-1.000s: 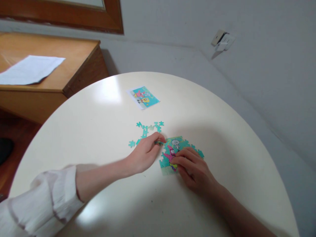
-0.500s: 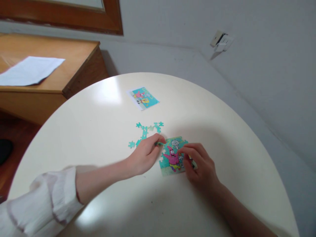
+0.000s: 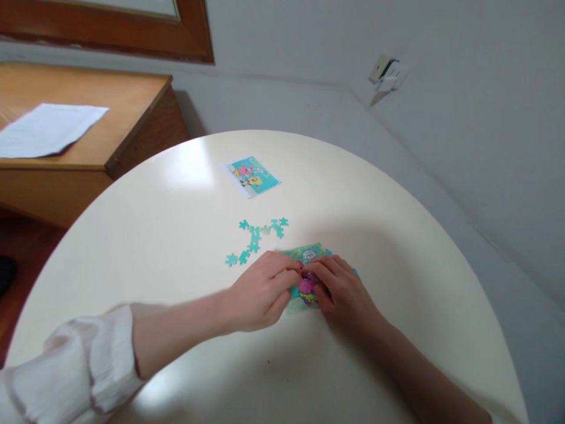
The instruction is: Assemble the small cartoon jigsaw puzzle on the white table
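Observation:
A partly joined teal cartoon puzzle (image 3: 310,254) lies on the round cream table (image 3: 397,235), mostly covered by both hands. My left hand (image 3: 265,290) rests on its left side with the fingers curled and pinched together at the pink figure; the small piece in them is hidden. My right hand (image 3: 342,292) lies on the puzzle's right side, fingers stretched flat and pressing down, with the tips meeting those of the left hand. Several loose teal pieces (image 3: 256,238) lie just beyond the left hand.
A small reference picture card (image 3: 251,175) lies farther back on the table. To the left stands a wooden desk (image 3: 132,118) with a sheet of white paper (image 3: 48,128). A wall socket (image 3: 387,73) sits on the grey wall behind.
My left hand moved right, from the puzzle's upper left corner onto its middle. My right hand slid back left over the puzzle, and the fingertips now meet.

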Demonstrator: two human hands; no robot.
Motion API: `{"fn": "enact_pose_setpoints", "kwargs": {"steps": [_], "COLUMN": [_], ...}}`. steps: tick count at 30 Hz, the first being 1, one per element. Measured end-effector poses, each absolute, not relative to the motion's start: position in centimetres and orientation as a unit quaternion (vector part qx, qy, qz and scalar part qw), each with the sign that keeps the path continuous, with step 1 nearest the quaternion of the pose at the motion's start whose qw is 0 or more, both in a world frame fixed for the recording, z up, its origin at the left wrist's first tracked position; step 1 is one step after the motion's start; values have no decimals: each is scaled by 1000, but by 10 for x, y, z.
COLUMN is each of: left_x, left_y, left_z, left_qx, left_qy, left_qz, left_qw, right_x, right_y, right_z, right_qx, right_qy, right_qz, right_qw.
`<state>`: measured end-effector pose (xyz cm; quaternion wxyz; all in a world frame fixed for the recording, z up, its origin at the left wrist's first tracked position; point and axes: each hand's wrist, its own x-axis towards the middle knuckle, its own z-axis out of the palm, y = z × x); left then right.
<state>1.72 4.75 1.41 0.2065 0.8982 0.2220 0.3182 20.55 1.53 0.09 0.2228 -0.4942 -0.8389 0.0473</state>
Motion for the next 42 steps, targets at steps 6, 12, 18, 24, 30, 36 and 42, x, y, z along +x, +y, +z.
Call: {"fn": "enact_pose_setpoints", "kwargs": {"steps": [6, 12, 18, 24, 30, 36, 42], "left_x": [20, 20, 18, 18, 21, 22, 7], "left_y": [48, 48, 48, 47, 47, 45, 68], "left_z": [11, 10, 12, 14, 14, 13, 16], "left_qx": [949, 955, 943, 940, 972, 969, 882], "left_qy": [162, 162, 157, 155, 131, 126, 284], "left_qz": [214, 186, 252, 263, 144, 169, 371], "left_qw": [163, 163, 148, 150, 133, 126, 63], "right_x": [207, 211, 211, 211, 209, 211, 211], "right_y": [15, 16, 19, 20, 20, 18, 21], "right_z": [9, 11, 0, -3, 3, 5, -2], "right_qx": [-534, -547, -522, -530, -516, -504, -497], "right_qy": [-776, -751, -811, -809, -798, -789, -819], "right_qz": [-49, -57, 32, 44, 15, -7, 31], "right_qw": [331, 366, 262, 251, 311, 353, 285]}}
